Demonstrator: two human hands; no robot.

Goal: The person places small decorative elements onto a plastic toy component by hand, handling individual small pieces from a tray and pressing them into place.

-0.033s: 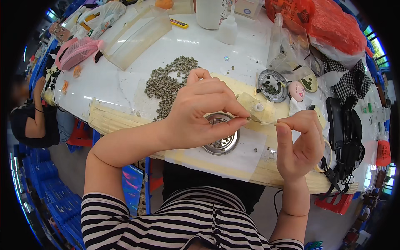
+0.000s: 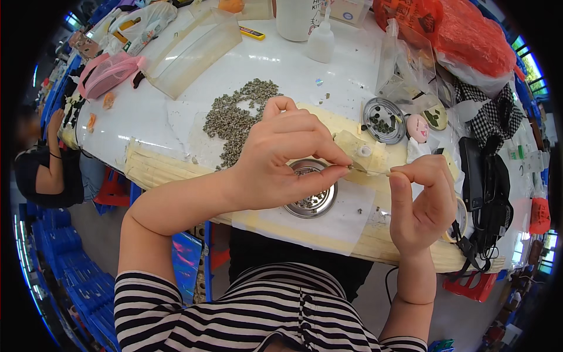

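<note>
left hand [image 2: 287, 155], right hand [image 2: 425, 202]: fingers pinching opposite ends of thin wire-like rod [image 2: 369, 171]; rod: between hands, above worktop [image 2: 275, 61]; risk: loosened pinch could drop it, uneven pull could bend it

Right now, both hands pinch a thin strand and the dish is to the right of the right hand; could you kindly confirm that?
Not quite: the head view shows the dish to the left of the right hand, which does pinch the strand, as does the left hand.
</note>
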